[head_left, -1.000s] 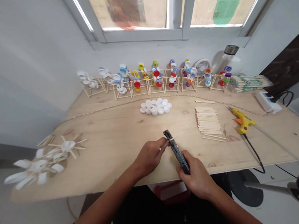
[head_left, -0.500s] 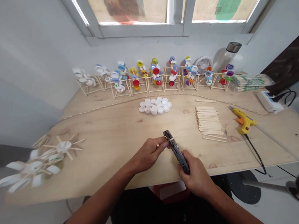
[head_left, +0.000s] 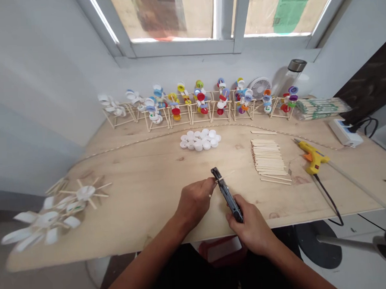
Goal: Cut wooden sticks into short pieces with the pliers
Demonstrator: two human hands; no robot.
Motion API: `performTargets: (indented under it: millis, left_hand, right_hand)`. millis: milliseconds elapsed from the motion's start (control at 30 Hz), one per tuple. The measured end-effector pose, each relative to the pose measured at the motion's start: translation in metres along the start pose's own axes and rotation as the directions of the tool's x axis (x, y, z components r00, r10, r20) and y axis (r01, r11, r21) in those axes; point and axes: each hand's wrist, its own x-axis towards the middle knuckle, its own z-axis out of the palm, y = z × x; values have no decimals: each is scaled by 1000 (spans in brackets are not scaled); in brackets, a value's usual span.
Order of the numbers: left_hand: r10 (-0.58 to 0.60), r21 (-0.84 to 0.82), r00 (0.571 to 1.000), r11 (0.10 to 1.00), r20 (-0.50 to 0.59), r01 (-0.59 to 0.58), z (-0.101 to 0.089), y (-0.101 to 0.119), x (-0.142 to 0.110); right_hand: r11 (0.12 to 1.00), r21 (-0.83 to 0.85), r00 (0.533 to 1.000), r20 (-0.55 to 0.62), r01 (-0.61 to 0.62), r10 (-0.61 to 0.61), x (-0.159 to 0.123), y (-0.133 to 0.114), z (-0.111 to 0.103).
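My right hand (head_left: 251,227) is wrapped round the handles of dark pliers (head_left: 227,194), possibly a folding multi-tool. A thin pale wooden stick (head_left: 227,175) crosses the head of the pliers, and its far end points up to the right. My left hand (head_left: 196,200) pinches the stick's near end, close beside the jaws. A small pale stick end also shows under the left fingers. How firmly the jaws close on the stick is too small to tell. Beyond the hands lies a cluster of white bottle caps (head_left: 199,140); a pile of cut sticks (head_left: 269,157) is to the right.
A yellow glue gun (head_left: 313,155) with its cord lies on the right, near a power strip (head_left: 346,132). Several stick frames with coloured caps (head_left: 200,103) line the wall. White cap-and-stick wheels (head_left: 85,193) lie at left. A cord (head_left: 131,142) crosses the wooden table (head_left: 142,168).
My left hand has turned slightly, its knuckles now covering more of the stick beside the jaws. The pliers stay nearly in place. The whole view has shifted a little.
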Motion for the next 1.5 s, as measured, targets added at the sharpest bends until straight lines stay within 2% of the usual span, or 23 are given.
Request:
performTargets:
  millis: [200,300,400,500,633,933,1133,1333,1500]
  left_hand:
    - [-97,-250,979,958,178,140,-8,1,1]
    - [-111,-401,957,890,268,216,-13,-2,4]
    - [-88,-527,946,813,312,250,-17,-6,6]
    - [-77,-584,938,764,338,274,-17,-8,8]
    - [-91,-567,933,772,348,287,-16,-7,7]
    - [-98,-457,945,857,311,239,-19,-3,7]
    - [-121,-338,959,918,255,206,-13,0,4]
    - [-117,-122,992,985,55,123,-2,6,-3]
    - [-89,-60,994,995,-70,85,5,8,-9]
  right_hand:
    - [1000,-20,1000,-8,20,-20,-4,0,0]
    - [999,-29,1000,-10,26,-26,-5,0,0]
    - [999,-40,1000,-7,28,-28,-6,1,1]
    - [998,-45,999,-7,39,-39,-6,2,1]
    - [996,-62,998,-25,58,-59,-5,4,3]
    - [990,-130,997,-48,59,-66,-3,8,6]
    - [987,-148,995,-59,66,-75,-2,8,6]
    - [986,-151,996,-42,69,-76,-2,6,5]
    - [979,-188,995,-55,73,-85,-3,6,7]
